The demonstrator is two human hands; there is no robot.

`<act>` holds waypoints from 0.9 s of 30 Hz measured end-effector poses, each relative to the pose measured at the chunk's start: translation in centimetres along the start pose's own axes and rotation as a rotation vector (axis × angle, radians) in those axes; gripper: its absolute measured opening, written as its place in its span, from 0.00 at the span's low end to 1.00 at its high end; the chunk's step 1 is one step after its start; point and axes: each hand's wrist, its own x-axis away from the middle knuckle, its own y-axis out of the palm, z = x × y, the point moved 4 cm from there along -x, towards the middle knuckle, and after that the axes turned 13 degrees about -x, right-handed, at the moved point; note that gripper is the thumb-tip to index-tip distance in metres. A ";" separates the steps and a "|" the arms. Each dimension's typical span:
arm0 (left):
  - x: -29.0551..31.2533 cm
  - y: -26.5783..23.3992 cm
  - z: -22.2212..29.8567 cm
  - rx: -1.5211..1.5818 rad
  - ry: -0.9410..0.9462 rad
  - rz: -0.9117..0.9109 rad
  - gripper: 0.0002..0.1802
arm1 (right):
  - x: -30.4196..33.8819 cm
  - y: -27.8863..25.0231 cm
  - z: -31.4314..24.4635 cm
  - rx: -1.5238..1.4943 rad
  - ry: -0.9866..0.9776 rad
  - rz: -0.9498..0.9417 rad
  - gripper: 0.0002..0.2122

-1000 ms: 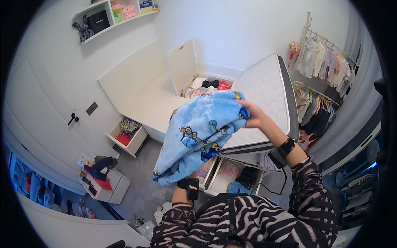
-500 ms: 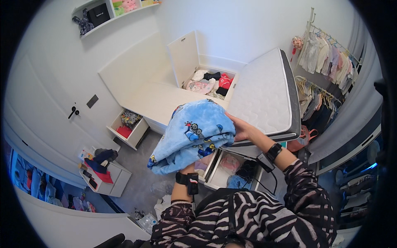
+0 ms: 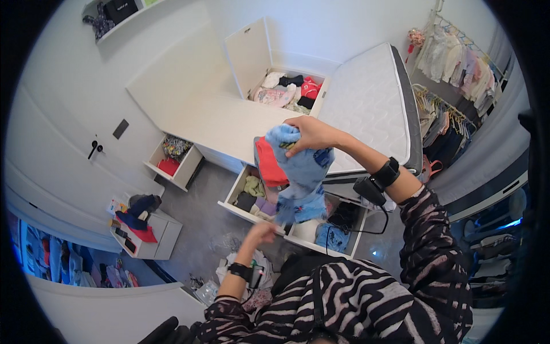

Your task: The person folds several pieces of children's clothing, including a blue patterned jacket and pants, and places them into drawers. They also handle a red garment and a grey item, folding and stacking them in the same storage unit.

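Observation:
My right hand grips a blue fleece cloth printed with small vehicles by its top edge. The cloth hangs down in loose folds over the drawers, and whether it is a garment or a blanket does not show. Lower down, my left hand is off the cloth, slightly blurred, with its fingers loosely bent and nothing visible in them. A red and grey folded garment shows just behind the cloth at the bed's front edge. Beneath are two pulled-out drawers with clothes, the left drawer and the right drawer.
Across the bed base, a raised lid stands by a compartment of clothes. A tilted mattress leans at the right. Another open drawer and a small white cabinet stand left. Hanging clothes line the far right.
The blue cloth went from a bundle across both hands to hanging from my right hand. My left hand has let go and moved down. The red and grey garment and left drawer have come into sight.

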 end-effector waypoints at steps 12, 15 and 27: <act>19.3 -4.4 26.6 -0.207 1.112 0.329 0.16 | -0.7 -1.8 -5.6 0.301 -0.019 -0.027 0.25; 17.1 -6.7 25.4 -0.015 1.270 0.323 0.12 | -1.0 -5.0 -8.4 0.310 -0.261 0.132 0.23; 12.8 -3.7 17.8 0.854 0.866 -0.239 0.32 | -0.8 -9.9 -14.5 0.268 -0.469 0.158 0.21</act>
